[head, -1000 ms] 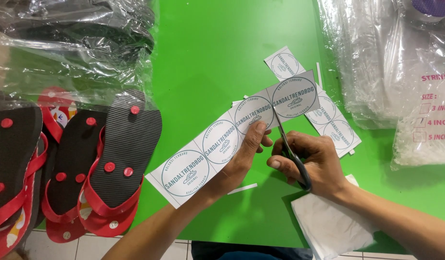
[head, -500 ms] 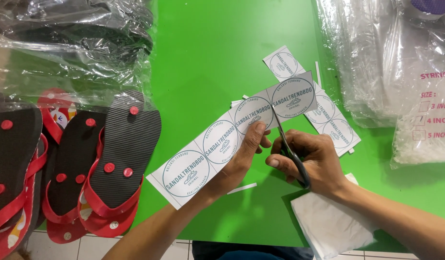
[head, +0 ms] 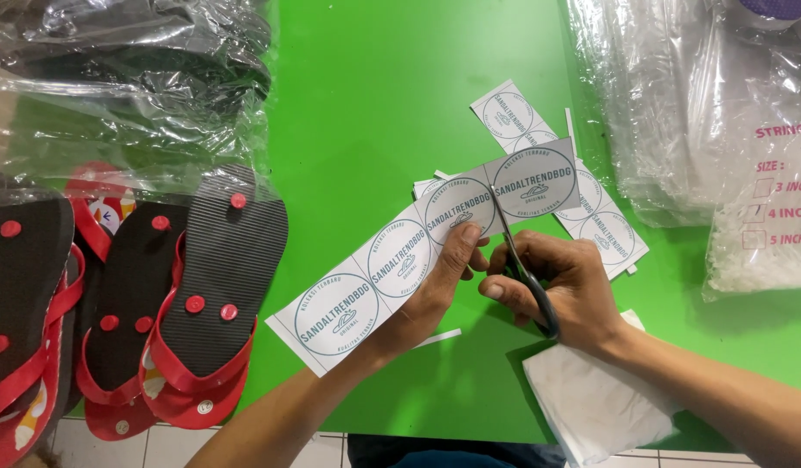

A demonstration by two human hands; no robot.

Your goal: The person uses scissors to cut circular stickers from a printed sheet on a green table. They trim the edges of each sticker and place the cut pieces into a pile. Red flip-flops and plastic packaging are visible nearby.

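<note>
Left hand point(head: 439, 282) grips a paper strip point(head: 392, 260) of round labels, thumb on top, held slanted just above the green worktop point(head: 374, 104). Right hand point(head: 561, 290) is clenched around scissors point(head: 522, 260), blades at the line between the last two labels. More strips point(head: 604, 225) lie beneath. Sandals point(head: 201, 295) lie left, plastic bags point(head: 677, 104) right.

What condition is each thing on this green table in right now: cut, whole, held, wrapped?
Label strip: held by left hand, partly cut between two round labels.
Scissors: in right hand, blades on the strip.
Other label strips: lying flat on the table.
Sandals: soles up, stacked.
Plastic bags: crumpled, piled.
</note>
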